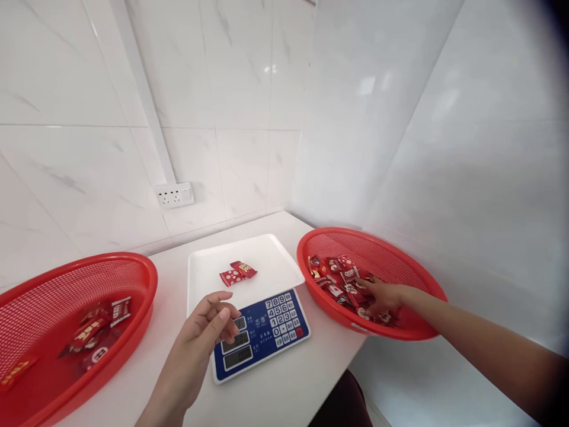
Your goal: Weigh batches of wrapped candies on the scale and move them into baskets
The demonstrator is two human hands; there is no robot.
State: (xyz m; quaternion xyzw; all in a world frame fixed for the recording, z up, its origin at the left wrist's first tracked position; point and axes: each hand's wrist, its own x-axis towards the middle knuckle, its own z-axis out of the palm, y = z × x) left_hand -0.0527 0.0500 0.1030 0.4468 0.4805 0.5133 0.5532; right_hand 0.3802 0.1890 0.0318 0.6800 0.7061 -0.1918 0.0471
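Note:
My left hand hovers over the display side of a digital scale, fingers loosely curled and apart, with nothing in them. Two small red wrapped candies lie on the scale's white weighing tray, one overlapping the other. Inside the right red basket, my right hand reaches down with fingers spread onto a pile of red wrapped candies. Its fingertips touch the wrappers and are partly hidden among them.
A second red mesh basket stands at the left, with several red wrapped candies in it. The white table meets a tiled wall with a power socket. A smooth pale panel rises behind the right basket.

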